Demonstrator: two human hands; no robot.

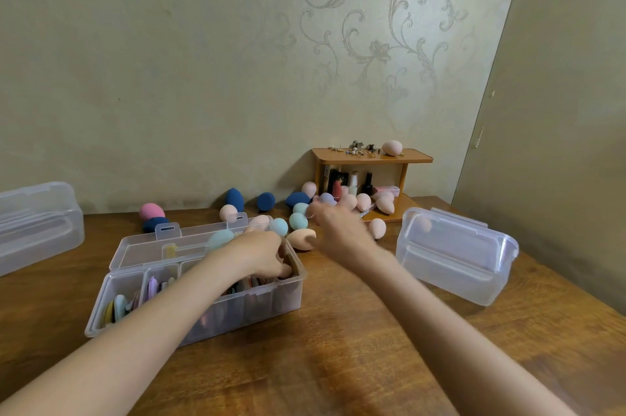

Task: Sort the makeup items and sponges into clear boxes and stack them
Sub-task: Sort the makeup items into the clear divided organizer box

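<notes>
An open clear divided box (pixel 101 300) stands in front of me, its compartments filled with flat round puffs. My left hand (pixel 262 253) reaches into its right compartment, fingers curled down among the puffs; whether it grips one is unclear. My right hand (pixel 333 222), blurred, stretches out over the loose egg-shaped sponges behind the box, beside a peach sponge (pixel 300 238) and two teal sponges (pixel 298 221). I cannot tell if it holds anything. More sponges lie along the wall: navy (pixel 234 199), pink (pixel 151 211), peach (pixel 376 227).
A closed clear box (pixel 454 254) sits at the right, another clear box (pixel 37 222) at the far left. A small wooden shelf (pixel 372 155) against the wall carries bottles, jewellery and a peach sponge (pixel 392 147). The wooden table's right edge runs near the wall.
</notes>
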